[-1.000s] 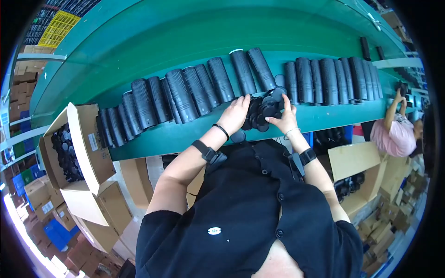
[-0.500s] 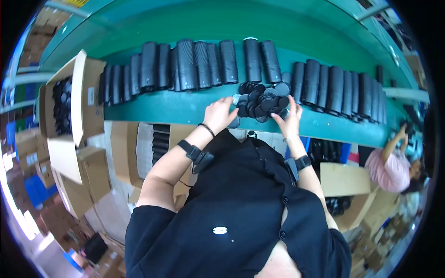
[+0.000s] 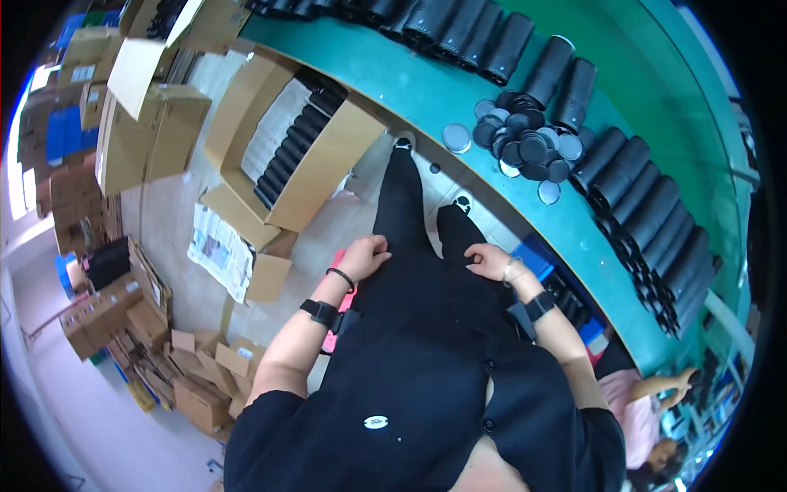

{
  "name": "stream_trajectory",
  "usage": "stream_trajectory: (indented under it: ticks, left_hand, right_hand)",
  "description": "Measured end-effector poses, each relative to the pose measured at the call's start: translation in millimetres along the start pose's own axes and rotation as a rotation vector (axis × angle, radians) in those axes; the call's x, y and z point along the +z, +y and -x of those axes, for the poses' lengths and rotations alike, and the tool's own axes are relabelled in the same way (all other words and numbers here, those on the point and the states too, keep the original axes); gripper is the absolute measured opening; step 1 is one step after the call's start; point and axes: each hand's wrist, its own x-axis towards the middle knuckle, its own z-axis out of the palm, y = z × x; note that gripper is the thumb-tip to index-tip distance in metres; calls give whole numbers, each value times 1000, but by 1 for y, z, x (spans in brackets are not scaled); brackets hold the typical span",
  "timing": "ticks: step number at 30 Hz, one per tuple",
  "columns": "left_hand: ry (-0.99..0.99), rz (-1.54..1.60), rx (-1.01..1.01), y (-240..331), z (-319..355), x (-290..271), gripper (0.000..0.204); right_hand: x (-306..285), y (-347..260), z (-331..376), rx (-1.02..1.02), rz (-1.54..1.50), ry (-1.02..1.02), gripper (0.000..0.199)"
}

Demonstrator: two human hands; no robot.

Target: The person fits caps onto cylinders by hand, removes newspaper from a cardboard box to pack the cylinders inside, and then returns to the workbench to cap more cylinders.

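Observation:
My left hand (image 3: 365,257) is down at my left thigh, its fingers closed on the black cloth of my trousers (image 3: 403,205). On the other thigh, my right hand (image 3: 490,262) also has its curled fingers pinched at the trouser cloth. Both hands are away from the green bench (image 3: 393,86). A loose heap of round black and grey discs (image 3: 525,135) lies there, with a single pale disc (image 3: 457,138) apart near the front edge. Black ribbed cylinders (image 3: 549,72) stand or lie in rows behind and beside the heap.
An open carton (image 3: 328,168) packed with black cylinders stands on the floor at left. Blue bins (image 3: 533,261) sit under the bench. More cartons (image 3: 156,135) are stacked at far left. Another person in pink (image 3: 635,410) works at the bench's right end.
My hands have left the disc heap and dropped back to my thighs. The view has turned, so the bench now slants to the upper right and more floor shows.

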Motion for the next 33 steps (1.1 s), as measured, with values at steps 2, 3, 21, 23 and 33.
stream_trajectory:
  ticks: [2,3,21,23,33]
  left_hand:
    - [-33,36,-35,-4,18,9,18]
    - [-67,53,-62,-10,29,11,18]
    - [-1015,489,-394,-171,92,70,19]
    - [-867,403,-222,-199,107,82,17]
    - [160,325,-355,-285,21,108,11]
  right_hand:
    - [18,18,-17,36,310,-31,40]
    - [23,19,-24,28,323,-54,40]
    - [61,163,-221,335,457,-10,33]
    - [65,175,-256,419,408,151,31]
    - [37,212,-474,450,463,349,20]
